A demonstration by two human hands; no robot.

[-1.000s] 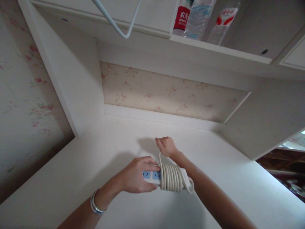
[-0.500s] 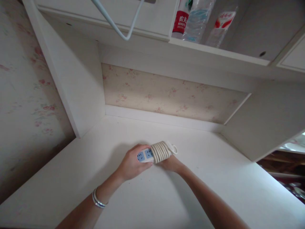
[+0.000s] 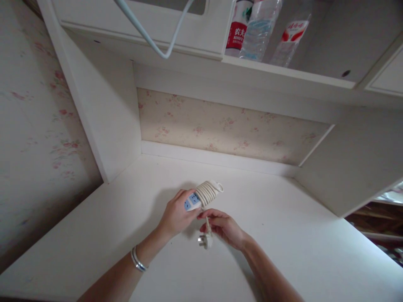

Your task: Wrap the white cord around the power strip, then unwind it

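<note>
Over the table (image 3: 289,243), the left hand (image 3: 175,214) wraps its fingers round the power strip (image 3: 192,202); the right hand (image 3: 229,230), fingers loosely curled, holds the cord (image 3: 208,224) near its plug (image 3: 205,241). Slack there could loosen the coils (image 3: 206,193).

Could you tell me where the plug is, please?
In the head view, the plug is low near the middle, just below the fingers of the right hand and below the power strip in the left hand.
</note>
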